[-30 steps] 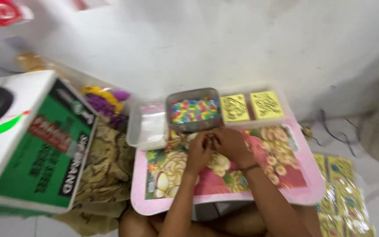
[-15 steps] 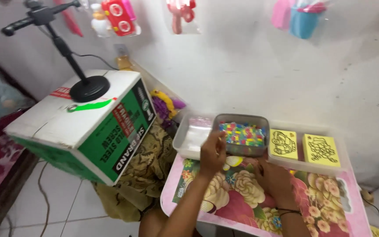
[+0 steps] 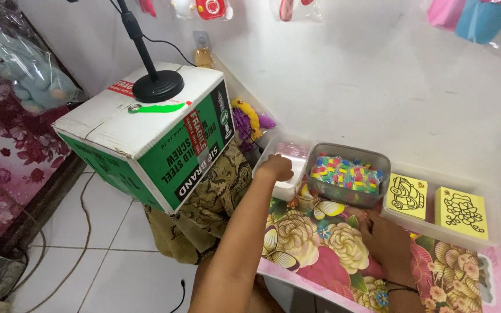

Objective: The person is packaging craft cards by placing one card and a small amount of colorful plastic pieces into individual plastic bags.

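Only the one head view here, looking down at a low pink table with a big floral print (image 3: 320,243) pushed up against a white wall.

The person's left hand (image 3: 275,168) is stretched out over the clear plastic tub (image 3: 285,188) at the table's far left corner. The hand looks curled, fingers bent down onto or into the tub, but I can't tell if it's actually pinching anything from this angle. Inside the tub there's something pale pink, hard to make out. Just beside the tub, on the table top, sits a small clear cup (image 3: 307,196).

The right hand (image 3: 385,237) is resting flat on the flowery table top, fingers loosely spread, gripping nothing. It sits just in front of the grey container (image 3: 346,200), which is full of little multicoloured bits (image 3: 346,173).

To the right of that there's a long clear tray (image 3: 494,237) holding two yellow cards with black line drawings: one a car (image 3: 407,196), the other (image 3: 460,211) some kind of figure.

Left of the table, a green and white cardboard box (image 3: 146,139) sits on patterned cloth, with a black round stand base (image 3: 158,87) on top. A purple and yellow toy (image 3: 247,119) is wedged between box and wall.
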